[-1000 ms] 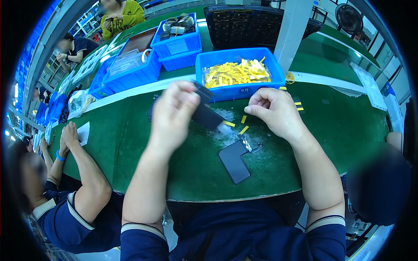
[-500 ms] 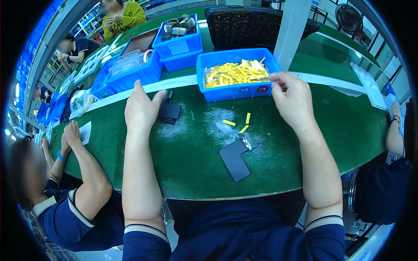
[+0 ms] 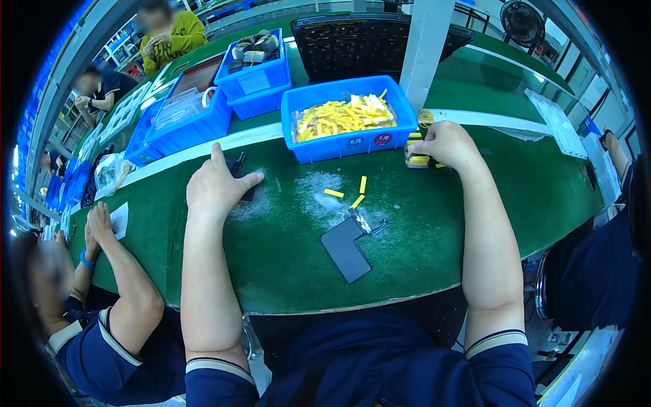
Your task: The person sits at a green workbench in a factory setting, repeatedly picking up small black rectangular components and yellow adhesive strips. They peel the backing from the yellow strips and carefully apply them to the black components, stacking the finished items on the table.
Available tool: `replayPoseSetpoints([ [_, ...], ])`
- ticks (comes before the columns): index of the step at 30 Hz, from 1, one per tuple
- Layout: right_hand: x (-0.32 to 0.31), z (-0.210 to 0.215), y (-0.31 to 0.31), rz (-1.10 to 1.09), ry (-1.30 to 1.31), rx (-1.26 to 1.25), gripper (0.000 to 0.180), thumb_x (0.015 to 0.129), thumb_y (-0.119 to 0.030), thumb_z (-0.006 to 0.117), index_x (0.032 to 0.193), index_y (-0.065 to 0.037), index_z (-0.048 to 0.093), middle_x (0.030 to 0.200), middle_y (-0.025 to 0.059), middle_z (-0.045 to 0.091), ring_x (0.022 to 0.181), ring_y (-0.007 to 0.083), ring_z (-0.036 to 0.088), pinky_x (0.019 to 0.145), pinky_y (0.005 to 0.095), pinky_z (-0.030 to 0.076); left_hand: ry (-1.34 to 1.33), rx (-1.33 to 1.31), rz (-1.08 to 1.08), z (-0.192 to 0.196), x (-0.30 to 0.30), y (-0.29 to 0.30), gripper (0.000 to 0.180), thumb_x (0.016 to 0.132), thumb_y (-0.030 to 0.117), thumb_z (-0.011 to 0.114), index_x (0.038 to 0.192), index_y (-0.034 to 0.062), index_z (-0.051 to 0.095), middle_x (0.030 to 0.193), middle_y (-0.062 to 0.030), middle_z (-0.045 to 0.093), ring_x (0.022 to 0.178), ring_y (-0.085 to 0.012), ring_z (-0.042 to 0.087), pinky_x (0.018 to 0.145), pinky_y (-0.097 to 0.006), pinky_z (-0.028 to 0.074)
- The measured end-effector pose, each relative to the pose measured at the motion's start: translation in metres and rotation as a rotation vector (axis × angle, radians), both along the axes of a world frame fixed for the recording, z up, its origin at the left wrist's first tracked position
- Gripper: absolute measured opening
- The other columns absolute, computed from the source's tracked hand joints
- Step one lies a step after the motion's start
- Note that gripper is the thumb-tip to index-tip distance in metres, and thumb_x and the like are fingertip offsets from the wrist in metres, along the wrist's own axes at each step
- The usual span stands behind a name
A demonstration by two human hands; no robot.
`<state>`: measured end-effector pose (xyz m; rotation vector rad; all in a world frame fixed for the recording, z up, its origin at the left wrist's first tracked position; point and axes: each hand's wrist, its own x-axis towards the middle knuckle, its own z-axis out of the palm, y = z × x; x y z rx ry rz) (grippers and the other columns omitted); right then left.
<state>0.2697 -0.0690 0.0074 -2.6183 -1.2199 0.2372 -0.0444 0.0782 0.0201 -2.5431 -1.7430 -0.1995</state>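
My left hand (image 3: 217,184) lies flat on a dark flat part (image 3: 242,178) on the green table (image 3: 285,264), pressing it down. My right hand (image 3: 444,144) reaches to the right of the blue bin (image 3: 346,139) and pinches a small stack of yellow strips (image 3: 416,157) on the table. A dark grey flat rectangular part (image 3: 346,249) with a small metal tab lies in the middle of the table in front of me. Three loose yellow strips (image 3: 351,192) lie just beyond it.
The blue bin holds many yellow strips (image 3: 346,114). More blue bins (image 3: 196,115) stand at the back left, a black tray (image 3: 366,41) behind a white post (image 3: 424,47). A person's arms (image 3: 115,271) rest on the table at my left; another person sits at right.
My left hand has pushed the dark part further left and flattened on it. My right hand has gone from the bin's rim down to the yellow stack beside it.
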Motion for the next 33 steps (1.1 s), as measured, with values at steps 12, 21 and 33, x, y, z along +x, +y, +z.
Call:
replayPoseSetpoints([
  [12,-0.021,0.024,-0.009,0.020,0.018,0.585,0.017,0.070,-0.018,0.068,0.077,-0.003,0.069,0.078,0.0156,0.064,0.070,0.0277,0.062,0.064,0.0369,0.049,-0.719,0.011,-0.836,-0.012,0.041,-0.057,0.019,0.074,0.010,0.066,0.091,0.0015,0.065,0.073,-0.0095,0.062,0.065,-0.0196,0.060,0.063,-0.030,0.048],
  [21,-0.101,0.010,-0.020,0.841,-0.231,0.496,0.004,0.065,-0.006,0.060,0.063,-0.004,0.062,0.072,0.0109,0.053,0.075,0.0270,0.055,0.070,0.0384,0.046,-0.655,0.259,-1.066,-0.012,0.054,-0.071,0.020,0.065,0.001,0.067,0.085,0.0021,0.061,0.079,-0.0091,0.058,0.075,-0.0267,0.057,0.065,-0.035,0.048],
  [33,-0.100,0.014,-0.012,0.420,1.052,0.631,0.023,0.074,-0.019,0.075,0.084,0.000,0.066,0.069,0.0019,0.061,0.062,0.0057,0.052,0.056,0.0214,0.043,-1.253,-0.854,-0.614,-0.022,0.050,-0.068,0.011,0.086,0.009,0.059,0.094,0.0038,0.054,0.077,0.0007,0.055,0.067,-0.0052,0.051,0.059,-0.019,0.043],
])
